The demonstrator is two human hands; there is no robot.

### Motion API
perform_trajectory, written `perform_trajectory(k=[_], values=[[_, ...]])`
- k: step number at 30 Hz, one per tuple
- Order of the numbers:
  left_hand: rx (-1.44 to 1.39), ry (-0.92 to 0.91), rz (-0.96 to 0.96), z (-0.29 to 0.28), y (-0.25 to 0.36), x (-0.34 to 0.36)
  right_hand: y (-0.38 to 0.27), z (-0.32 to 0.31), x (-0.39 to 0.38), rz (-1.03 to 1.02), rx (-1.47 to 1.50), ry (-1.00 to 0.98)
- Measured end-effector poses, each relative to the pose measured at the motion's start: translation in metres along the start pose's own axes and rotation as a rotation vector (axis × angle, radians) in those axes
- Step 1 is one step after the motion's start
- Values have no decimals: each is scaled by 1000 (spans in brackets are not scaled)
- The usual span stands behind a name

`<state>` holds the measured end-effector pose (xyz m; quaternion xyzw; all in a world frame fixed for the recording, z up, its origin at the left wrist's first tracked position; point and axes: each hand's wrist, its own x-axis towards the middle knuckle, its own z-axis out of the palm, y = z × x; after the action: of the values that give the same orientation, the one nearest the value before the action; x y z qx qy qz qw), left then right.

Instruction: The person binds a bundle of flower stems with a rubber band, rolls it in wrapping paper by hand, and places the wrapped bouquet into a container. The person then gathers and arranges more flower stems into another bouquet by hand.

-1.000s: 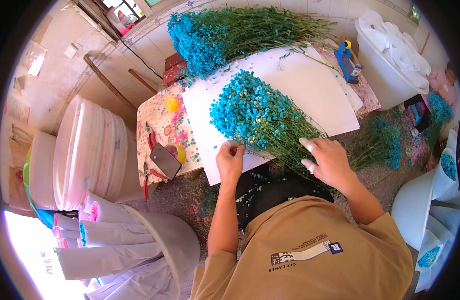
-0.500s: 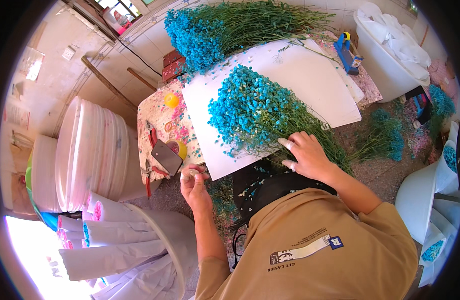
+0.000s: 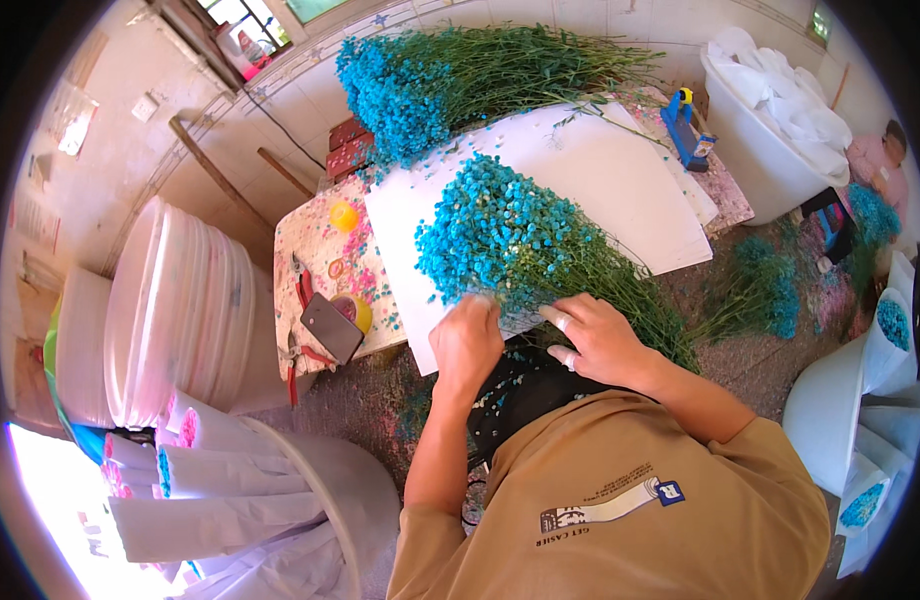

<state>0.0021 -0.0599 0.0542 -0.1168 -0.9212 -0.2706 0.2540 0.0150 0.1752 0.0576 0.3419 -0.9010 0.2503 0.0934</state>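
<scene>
A bunch of blue baby's breath (image 3: 495, 225) lies on the white paper sheets (image 3: 640, 190), its green stems slanting down to the right. At the near edge of the blossoms my left hand (image 3: 467, 340) is closed, knuckles up; whatever its fingers hold is hidden. My right hand (image 3: 602, 342) lies against the near side of the stems, its thumb and fingers apart. White wrapping covers some of that hand's fingertips. Behind the paper rests a larger bundle of blue baby's breath (image 3: 395, 100).
Left on the table are a phone (image 3: 333, 328), yellow tape roll (image 3: 354, 312) and red-handled pliers (image 3: 303, 283). A blue tape dispenser (image 3: 686, 135) stands far right. Stacked white tubs (image 3: 180, 310) and a bin of wrapped bouquets (image 3: 355, 500) flank my left. A person (image 3: 880, 165) is at far right.
My left hand has moved right and away from me, from beside the table edge to the blossoms' near edge. The right hand stays by the stems. The whole view has shifted slightly.
</scene>
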Motion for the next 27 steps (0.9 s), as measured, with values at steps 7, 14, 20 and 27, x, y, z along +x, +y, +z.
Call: perform_trajectory(k=[7,14,20,27], values=[[-283,69,62,-82,40,-52,12,3,-5,-23,86,20],[-624,170,-359,-72,22,-54,7,-5,-4,-209,98,156],[-211,-34,194,-72,87,-32,12,6,-26,-208,222,73],[8,-354,103,-25,63,-46,16,-3,-26,-163,244,126]])
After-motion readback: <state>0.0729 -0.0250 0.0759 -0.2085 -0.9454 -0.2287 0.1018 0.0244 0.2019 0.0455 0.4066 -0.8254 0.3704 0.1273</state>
